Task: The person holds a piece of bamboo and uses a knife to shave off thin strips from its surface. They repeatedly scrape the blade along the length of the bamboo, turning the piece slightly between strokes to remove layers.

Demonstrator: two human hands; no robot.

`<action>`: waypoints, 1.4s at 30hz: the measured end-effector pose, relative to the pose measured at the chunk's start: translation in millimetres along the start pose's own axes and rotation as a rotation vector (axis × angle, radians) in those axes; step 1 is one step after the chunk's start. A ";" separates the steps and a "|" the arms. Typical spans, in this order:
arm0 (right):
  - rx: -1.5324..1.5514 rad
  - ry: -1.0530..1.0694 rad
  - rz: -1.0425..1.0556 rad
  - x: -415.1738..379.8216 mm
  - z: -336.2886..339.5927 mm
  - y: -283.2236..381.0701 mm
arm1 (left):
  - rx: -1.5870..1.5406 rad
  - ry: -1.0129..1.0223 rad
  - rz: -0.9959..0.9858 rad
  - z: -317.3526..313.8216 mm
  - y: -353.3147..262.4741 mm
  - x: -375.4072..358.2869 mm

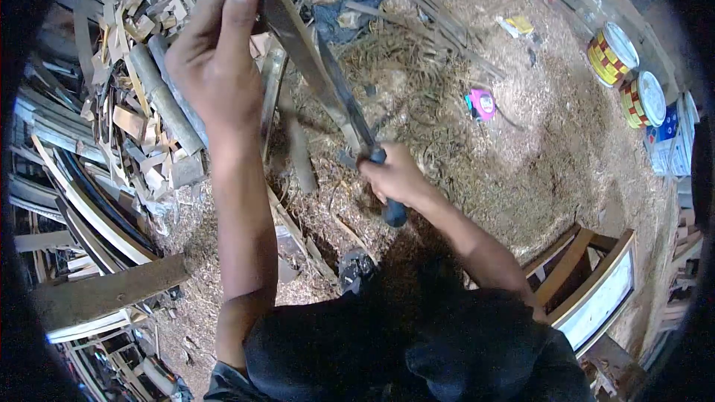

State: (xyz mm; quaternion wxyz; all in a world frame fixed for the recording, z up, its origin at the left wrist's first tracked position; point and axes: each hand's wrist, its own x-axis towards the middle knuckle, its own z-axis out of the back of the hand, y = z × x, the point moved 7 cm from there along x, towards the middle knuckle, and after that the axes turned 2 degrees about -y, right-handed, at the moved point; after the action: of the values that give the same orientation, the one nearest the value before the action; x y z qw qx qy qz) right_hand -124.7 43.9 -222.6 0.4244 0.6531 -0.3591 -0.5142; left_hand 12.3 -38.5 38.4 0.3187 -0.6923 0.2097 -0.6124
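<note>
At the upper left, my left hand [216, 59] grips a long wooden strip [296, 36] near its upper end, thumb along its side. The strip slants down to the right, toward my other hand. My right hand [398, 173] is closed around the dark blue handle of a long-bladed knife [344, 95], near the middle of the view. Its dark, narrow blade points up and left, close alongside the lower part of the strip. The handle's butt sticks out below my fist.
Shavings cover the ground [536, 164]. A pile of wood offcuts [134, 119] lies left, a plank [112, 290] below it. A pink tape measure [482, 105] rests right of the knife. Paint buckets [613, 54] line the right edge, with a wooden frame [588, 283] at lower right.
</note>
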 end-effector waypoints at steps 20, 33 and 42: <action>-0.110 -0.167 0.519 8.5 -18.5 -32.2 | -0.014 -0.011 0.001 0.5 3.7 -0.9; -0.160 -0.091 0.105 12.2 -14.7 -52.2 | -0.059 -0.065 0.056 21.4 20.2 8.4; -0.065 -0.056 0.098 -0.7 -15.6 -20.6 | -0.087 -0.062 0.050 16.8 18.3 4.3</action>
State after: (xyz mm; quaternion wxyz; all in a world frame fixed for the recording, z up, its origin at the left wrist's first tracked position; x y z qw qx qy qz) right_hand -109.0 55.3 -239.6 0.4597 0.6059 -0.3858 -0.5222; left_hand 31.3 -51.3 27.8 0.3097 -0.7187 0.2435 -0.5729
